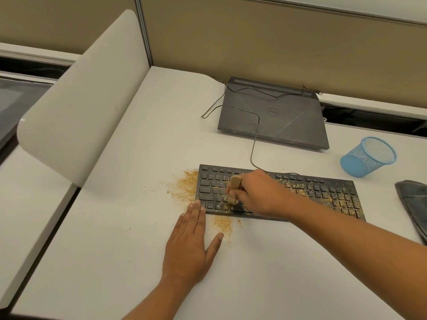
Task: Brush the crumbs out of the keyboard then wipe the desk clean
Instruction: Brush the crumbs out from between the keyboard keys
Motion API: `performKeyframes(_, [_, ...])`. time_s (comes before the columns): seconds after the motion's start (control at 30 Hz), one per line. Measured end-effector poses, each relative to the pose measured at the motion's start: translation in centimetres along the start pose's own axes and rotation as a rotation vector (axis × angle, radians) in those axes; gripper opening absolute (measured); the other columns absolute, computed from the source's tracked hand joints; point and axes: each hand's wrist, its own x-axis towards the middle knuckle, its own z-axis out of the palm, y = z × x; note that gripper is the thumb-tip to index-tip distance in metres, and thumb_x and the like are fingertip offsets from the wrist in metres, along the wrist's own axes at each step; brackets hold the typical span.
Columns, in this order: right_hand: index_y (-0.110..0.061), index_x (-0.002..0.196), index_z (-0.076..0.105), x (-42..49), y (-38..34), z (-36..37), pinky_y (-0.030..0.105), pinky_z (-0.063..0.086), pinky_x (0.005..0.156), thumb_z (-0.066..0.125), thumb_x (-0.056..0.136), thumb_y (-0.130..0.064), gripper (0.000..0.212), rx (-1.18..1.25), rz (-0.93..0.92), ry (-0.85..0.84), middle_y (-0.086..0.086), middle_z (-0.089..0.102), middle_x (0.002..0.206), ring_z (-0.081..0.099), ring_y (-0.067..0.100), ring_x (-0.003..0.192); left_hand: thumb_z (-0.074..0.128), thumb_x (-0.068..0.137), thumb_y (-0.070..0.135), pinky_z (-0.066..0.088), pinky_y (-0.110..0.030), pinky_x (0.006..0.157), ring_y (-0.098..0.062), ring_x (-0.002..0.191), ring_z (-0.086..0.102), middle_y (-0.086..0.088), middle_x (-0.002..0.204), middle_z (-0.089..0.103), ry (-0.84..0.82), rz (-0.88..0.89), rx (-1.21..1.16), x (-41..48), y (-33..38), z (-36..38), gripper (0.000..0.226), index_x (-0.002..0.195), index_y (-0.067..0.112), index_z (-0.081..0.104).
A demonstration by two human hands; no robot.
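Note:
A black keyboard (323, 192) lies on the white desk (115, 239), its right half speckled with orange-brown crumbs. My right hand (256, 192) grips a small wooden brush (233, 189) and holds it down on the keys at the left part of the keyboard. My left hand (190, 245) lies flat on the desk with straight fingers, its fingertips touching the keyboard's front left corner. One heap of crumbs (187, 184) lies on the desk left of the keyboard. A smaller patch of crumbs (223, 224) lies in front of it, beside my left thumb.
A closed grey laptop (272, 114) sits behind the keyboard with thin cables looping over it. A blue mesh cup (367, 157) lies tipped at the right. A dark grey cloth (413, 204) rests at the right edge. A white divider panel (80, 100) stands on the left.

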Motion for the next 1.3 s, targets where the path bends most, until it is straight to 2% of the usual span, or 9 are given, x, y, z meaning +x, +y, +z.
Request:
performKeyframes(0.13, [-0.021, 0.102, 0.071, -0.2, 0.3, -0.2, 0.037, 0.055, 0.082, 0.052, 0.101, -0.029, 0.021, 0.028, 0.025, 0.079, -0.002, 0.07, 0.098, 0.063, 0.013, 0.085, 0.023, 0.1, 0.062, 0.018, -0.031, 0.118, -0.015, 0.149, 0.018, -0.003, 0.162, 0.02, 0.006, 0.002, -0.003, 0.1, 0.0, 0.0, 0.074, 0.153, 0.01, 0.029])
performKeyframes(0.27, [-0.019, 0.105, 0.069, -0.4, 0.0, 0.2, 0.04, 0.055, 0.083, 0.051, 0.1, -0.03, 0.022, -0.023, -0.004, -0.03, -0.001, 0.069, 0.101, 0.064, 0.016, 0.088, 0.022, 0.1, 0.063, 0.016, -0.03, 0.118, -0.015, 0.15, 0.016, -0.002, 0.163, 0.017, 0.0, -0.002, 0.001, 0.0, 0.0, 0.1, 0.075, 0.154, 0.012, 0.027])
performKeyframes(0.53, [-0.014, 0.102, 0.069, 0.2, -1.0, -0.4, 0.034, 0.054, 0.077, 0.053, 0.1, -0.028, 0.021, -0.07, -0.034, -0.089, 0.0, 0.068, 0.097, 0.062, 0.012, 0.078, 0.022, 0.099, 0.063, 0.016, -0.029, 0.118, -0.014, 0.15, 0.016, -0.002, 0.163, 0.018, -0.001, -0.005, 0.008, 0.1, 0.0, 0.0, 0.075, 0.153, 0.011, 0.028])
performKeyframes(0.63, [-0.016, 0.106, 0.07, 0.3, -0.6, -0.8, 0.038, 0.055, 0.079, 0.052, 0.1, -0.028, 0.023, -0.05, -0.005, -0.001, 0.003, 0.069, 0.1, 0.062, 0.017, 0.082, 0.022, 0.1, 0.063, 0.016, -0.029, 0.119, -0.015, 0.149, 0.017, -0.002, 0.162, 0.019, 0.001, -0.003, 0.0, 0.1, 0.0, 0.0, 0.075, 0.153, 0.011, 0.028])
performKeyframes(0.8, [-0.019, 0.102, 0.069, -0.6, -0.5, 0.5, 0.037, 0.054, 0.076, 0.052, 0.1, -0.029, 0.02, -0.025, -0.036, -0.033, -0.002, 0.067, 0.09, 0.062, 0.015, 0.079, 0.023, 0.1, 0.063, 0.017, -0.03, 0.118, -0.015, 0.149, 0.018, -0.003, 0.162, 0.02, 0.002, 0.001, 0.003, 0.1, 0.0, 0.1, 0.075, 0.153, 0.011, 0.029])
performKeyframes(0.9, [-0.022, 0.1, 0.071, -0.4, -0.4, 0.4, 0.033, 0.053, 0.081, 0.053, 0.1, -0.029, 0.02, 0.024, -0.023, 0.092, -0.005, 0.071, 0.096, 0.062, 0.012, 0.084, 0.022, 0.1, 0.063, 0.017, -0.031, 0.118, -0.014, 0.15, 0.016, -0.002, 0.163, 0.018, -0.002, -0.004, 0.005, 0.1, 0.0, 0.1, 0.075, 0.154, 0.011, 0.027])
performKeyframes(1.03, [-0.022, 0.096, 0.071, -0.7, -0.9, 1.3, 0.033, 0.054, 0.078, 0.054, 0.098, -0.031, 0.02, -0.013, -0.077, 0.039, -0.005, 0.073, 0.093, 0.064, 0.011, 0.082, 0.024, 0.1, 0.063, 0.019, -0.032, 0.118, -0.015, 0.149, 0.019, -0.003, 0.162, 0.021, -0.003, 0.001, 0.0, 0.1, 0.0, 0.1, 0.075, 0.152, 0.01, 0.031])
performKeyframes(1.13, [-0.023, 0.099, 0.074, -0.6, -0.7, 0.7, 0.016, 0.046, 0.066, 0.056, 0.098, -0.03, 0.019, 0.026, -0.071, 0.105, -0.011, 0.072, 0.091, 0.058, -0.001, 0.071, 0.024, 0.1, 0.063, 0.019, -0.031, 0.117, -0.015, 0.149, 0.02, -0.003, 0.162, 0.021, 0.002, 0.001, 0.003, 0.1, 0.0, 0.1, 0.074, 0.152, 0.011, 0.03])
performKeyframes(1.3, [-0.023, 0.098, 0.071, -1.0, -1.1, 1.4, 0.037, 0.055, 0.081, 0.054, 0.097, -0.029, 0.018, -0.015, -0.114, -0.009, -0.006, 0.073, 0.095, 0.065, 0.012, 0.087, 0.023, 0.099, 0.064, 0.019, -0.031, 0.117, -0.016, 0.148, 0.021, -0.003, 0.162, 0.021, -0.006, -0.006, -0.006, 0.1, -0.1, 0.2, 0.075, 0.153, 0.011, 0.03])
